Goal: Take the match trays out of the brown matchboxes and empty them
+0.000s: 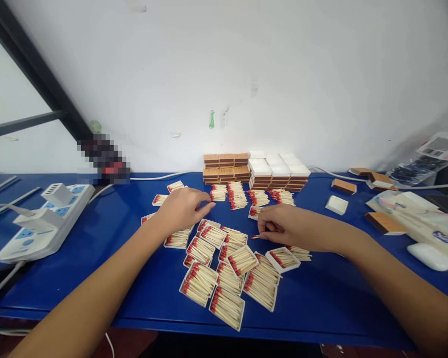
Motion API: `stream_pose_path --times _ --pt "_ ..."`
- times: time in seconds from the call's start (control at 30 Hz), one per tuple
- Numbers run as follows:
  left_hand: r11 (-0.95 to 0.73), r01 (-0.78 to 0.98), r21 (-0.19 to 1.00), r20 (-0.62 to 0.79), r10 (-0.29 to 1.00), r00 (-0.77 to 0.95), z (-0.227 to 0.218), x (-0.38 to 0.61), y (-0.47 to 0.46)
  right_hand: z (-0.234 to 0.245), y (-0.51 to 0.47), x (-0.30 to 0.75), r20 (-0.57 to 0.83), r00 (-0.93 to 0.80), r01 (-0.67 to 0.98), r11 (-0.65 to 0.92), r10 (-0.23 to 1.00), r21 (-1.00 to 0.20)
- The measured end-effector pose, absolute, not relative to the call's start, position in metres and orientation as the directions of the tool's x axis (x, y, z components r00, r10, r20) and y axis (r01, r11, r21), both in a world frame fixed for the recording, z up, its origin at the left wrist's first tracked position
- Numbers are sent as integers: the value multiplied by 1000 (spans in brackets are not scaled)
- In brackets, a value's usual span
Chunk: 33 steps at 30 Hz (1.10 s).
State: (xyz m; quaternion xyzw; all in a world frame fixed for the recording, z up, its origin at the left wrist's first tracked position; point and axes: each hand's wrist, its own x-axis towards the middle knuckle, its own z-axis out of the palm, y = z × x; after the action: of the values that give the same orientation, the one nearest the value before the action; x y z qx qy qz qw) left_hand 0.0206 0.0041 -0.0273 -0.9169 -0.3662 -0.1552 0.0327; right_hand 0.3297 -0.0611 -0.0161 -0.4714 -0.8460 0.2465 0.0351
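My left hand [182, 211] hovers over the left-hand match trays, its thumb stretched out and nothing visible in it; some fingers are hidden. Thumb and fingers of my right hand [283, 226] are closed on red-headed matches [255, 237], of which only the tips stick out. A white tray of matches [253, 212] sits just behind that hand, partly covered by it. Between and in front of my hands lie several filled white trays [227, 309], some overlapping. Loose match piles [237, 195] lie in a row farther back.
Brown matchboxes [226, 169] and white trays [278, 164] are stacked against the wall. On the right are an upturned tray [336, 205], loose box sleeves [344, 186], a tissue pack [429, 223] and a white case [431, 256]. A power strip [67, 219] with cables stands left.
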Motion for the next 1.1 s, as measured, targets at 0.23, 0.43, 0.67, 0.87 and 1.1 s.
stream_pose_path --times 0.23,0.43,0.67,0.87,1.1 --pt "-735 676 49 321 653 686 -28 20 5 -20 -60 329 -115 -570 770 481 813 -420" --pt "-729 682 60 311 663 681 -27 21 4 -15 -56 328 16 -483 793 445 875 -416" --pt "-728 682 71 301 667 681 -27 21 4 -23 -49 335 88 -392 874 401 916 -274" --pt "-725 686 64 305 668 678 -27 20 4 -23 -49 338 78 -380 881 387 921 -271" --pt "-734 676 73 313 660 683 -28 20 5 -24 -46 343 90 -397 881 407 913 -240"
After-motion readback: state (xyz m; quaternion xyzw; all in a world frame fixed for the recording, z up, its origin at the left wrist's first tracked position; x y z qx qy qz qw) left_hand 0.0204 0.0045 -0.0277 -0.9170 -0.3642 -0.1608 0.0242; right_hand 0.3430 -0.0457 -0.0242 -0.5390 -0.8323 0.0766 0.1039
